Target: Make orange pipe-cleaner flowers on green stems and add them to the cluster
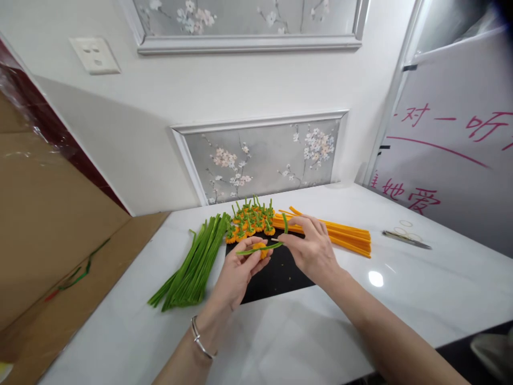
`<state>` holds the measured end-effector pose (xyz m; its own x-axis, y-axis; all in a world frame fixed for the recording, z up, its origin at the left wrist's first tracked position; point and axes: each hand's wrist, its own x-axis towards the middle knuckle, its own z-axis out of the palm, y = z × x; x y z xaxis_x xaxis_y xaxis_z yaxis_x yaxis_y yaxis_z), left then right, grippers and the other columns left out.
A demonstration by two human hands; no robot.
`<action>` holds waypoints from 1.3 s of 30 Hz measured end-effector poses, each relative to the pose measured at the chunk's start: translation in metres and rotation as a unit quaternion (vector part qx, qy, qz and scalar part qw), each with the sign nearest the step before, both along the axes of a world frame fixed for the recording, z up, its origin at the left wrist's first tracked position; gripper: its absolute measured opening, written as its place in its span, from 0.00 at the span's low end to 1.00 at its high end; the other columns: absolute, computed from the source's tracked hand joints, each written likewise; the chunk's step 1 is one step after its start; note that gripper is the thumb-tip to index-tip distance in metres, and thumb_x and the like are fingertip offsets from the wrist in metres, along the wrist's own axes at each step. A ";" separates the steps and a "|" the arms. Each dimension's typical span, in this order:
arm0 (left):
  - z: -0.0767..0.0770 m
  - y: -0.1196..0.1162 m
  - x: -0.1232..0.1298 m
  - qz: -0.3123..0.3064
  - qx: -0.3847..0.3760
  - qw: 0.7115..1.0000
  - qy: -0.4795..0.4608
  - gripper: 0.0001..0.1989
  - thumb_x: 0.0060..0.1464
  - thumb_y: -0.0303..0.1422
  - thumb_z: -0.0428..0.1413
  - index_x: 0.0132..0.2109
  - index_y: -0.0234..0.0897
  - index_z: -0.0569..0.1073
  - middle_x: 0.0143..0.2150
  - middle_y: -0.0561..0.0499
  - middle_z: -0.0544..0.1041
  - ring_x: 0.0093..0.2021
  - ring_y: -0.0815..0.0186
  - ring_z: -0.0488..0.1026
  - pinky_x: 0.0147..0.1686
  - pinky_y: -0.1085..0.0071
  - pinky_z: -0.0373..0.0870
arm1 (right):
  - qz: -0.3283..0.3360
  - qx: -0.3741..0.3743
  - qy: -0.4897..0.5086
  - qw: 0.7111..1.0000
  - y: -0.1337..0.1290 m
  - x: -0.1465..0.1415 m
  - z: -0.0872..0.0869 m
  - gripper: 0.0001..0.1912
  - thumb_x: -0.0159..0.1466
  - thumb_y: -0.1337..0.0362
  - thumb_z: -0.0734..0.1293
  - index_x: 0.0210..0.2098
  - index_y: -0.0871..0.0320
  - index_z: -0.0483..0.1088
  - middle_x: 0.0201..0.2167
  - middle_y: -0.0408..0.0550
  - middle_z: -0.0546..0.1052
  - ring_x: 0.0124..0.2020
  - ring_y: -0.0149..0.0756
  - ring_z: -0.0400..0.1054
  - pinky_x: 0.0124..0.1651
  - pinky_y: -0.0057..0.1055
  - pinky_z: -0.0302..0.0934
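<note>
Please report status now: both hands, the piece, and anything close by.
Left hand pinches orange coil. Right hand holds green stem across it. Finished pieces just behind.

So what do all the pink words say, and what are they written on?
"对一听" stands in pink handwriting on the upper part of the white board at the right.
"她爱" stands lower on the same board; a character before it is cut off by the frame.
A further character at the picture's right edge is cut off.
Nothing else shows any writing.

Green stems (pixel 192 267) block left, orange stems (pixel 340 235) and scissors (pixel 406 239) right; near tabletop (pixel 288 331) free.
</note>
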<state>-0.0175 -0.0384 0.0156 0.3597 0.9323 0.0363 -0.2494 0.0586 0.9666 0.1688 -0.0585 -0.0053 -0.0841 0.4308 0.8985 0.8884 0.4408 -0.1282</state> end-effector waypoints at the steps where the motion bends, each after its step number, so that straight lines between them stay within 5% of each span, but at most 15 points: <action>1: 0.000 -0.001 0.000 0.000 0.010 1.000 0.007 0.12 0.51 0.31 0.63 0.43 0.37 0.73 0.51 0.47 0.75 0.48 0.61 0.76 0.52 0.63 0.72 | -0.019 0.009 -0.027 0.999 -0.002 -0.001 0.001 0.10 0.65 0.69 0.64 0.35 0.49 0.76 0.51 0.50 0.72 0.56 0.46 0.62 0.54 0.46 0.56; 5: 0.000 -0.004 0.003 0.015 0.043 0.999 0.023 0.09 0.51 0.32 0.62 0.40 0.38 0.72 0.50 0.47 0.75 0.51 0.61 0.73 0.51 0.63 0.72 | -0.034 0.005 -0.111 0.993 -0.010 -0.010 0.007 0.10 0.65 0.70 0.63 0.36 0.50 0.74 0.59 0.43 0.69 0.64 0.48 0.53 0.63 0.54 0.39; 11: -0.005 -0.003 0.007 0.048 0.091 0.994 0.035 0.09 0.49 0.34 0.63 0.35 0.37 0.70 0.44 0.49 0.77 0.47 0.63 0.73 0.47 0.66 0.74 | -0.019 -0.005 -0.141 0.990 -0.017 -0.017 0.010 0.10 0.65 0.71 0.63 0.33 0.51 0.73 0.53 0.38 0.75 0.65 0.47 0.50 0.65 0.54 0.28; 16: -0.015 0.004 0.004 0.047 0.143 0.985 0.088 0.08 0.51 0.35 0.61 0.36 0.36 0.72 0.33 0.53 0.73 0.35 0.69 0.73 0.41 0.68 0.77 | 0.011 0.014 -0.060 0.998 -0.010 -0.014 0.005 0.10 0.63 0.67 0.67 0.28 0.48 0.75 0.43 0.36 0.79 0.63 0.46 0.54 0.65 0.52 0.28; 21: -0.019 0.001 0.006 0.040 0.175 0.975 0.131 0.05 0.53 0.32 0.58 0.37 0.36 0.73 0.35 0.51 0.75 0.35 0.67 0.74 0.42 0.66 0.76 | 0.003 -0.010 0.014 1.000 -0.003 -0.007 -0.001 0.06 0.61 0.58 0.70 0.28 0.45 0.77 0.51 0.39 0.76 0.64 0.51 0.51 0.64 0.55 0.33; 28: -0.013 -0.003 0.008 0.065 0.209 0.965 0.143 0.04 0.53 0.29 0.57 0.38 0.36 0.73 0.34 0.52 0.76 0.35 0.68 0.75 0.40 0.70 0.75 | -0.057 0.018 -0.052 0.997 -0.007 -0.002 0.004 0.07 0.62 0.60 0.69 0.28 0.46 0.77 0.58 0.39 0.70 0.66 0.55 0.45 0.63 0.59 0.29; 35: -0.016 -0.003 0.008 0.112 0.241 0.953 0.146 0.05 0.51 0.28 0.59 0.38 0.36 0.74 0.37 0.52 0.77 0.38 0.67 0.75 0.42 0.71 0.75 | -0.025 -0.042 -0.104 0.993 -0.017 -0.009 0.008 0.12 0.65 0.71 0.65 0.34 0.47 0.75 0.32 0.39 0.80 0.57 0.44 0.60 0.63 0.53 0.27; 39: -0.018 -0.003 0.008 0.108 0.254 0.948 0.161 0.06 0.52 0.28 0.58 0.39 0.36 0.75 0.38 0.51 0.78 0.39 0.66 0.76 0.45 0.70 0.74 | 0.047 -0.116 -0.024 0.992 -0.013 -0.006 0.004 0.11 0.66 0.68 0.65 0.32 0.48 0.76 0.32 0.40 0.80 0.52 0.44 0.65 0.60 0.51 0.34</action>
<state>-0.0097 -0.0412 -0.0023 0.2315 0.8772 0.4207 0.1107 -0.4534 0.8844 0.1631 -0.0712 -0.0017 -0.1736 0.6132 0.7706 0.8518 0.4863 -0.1951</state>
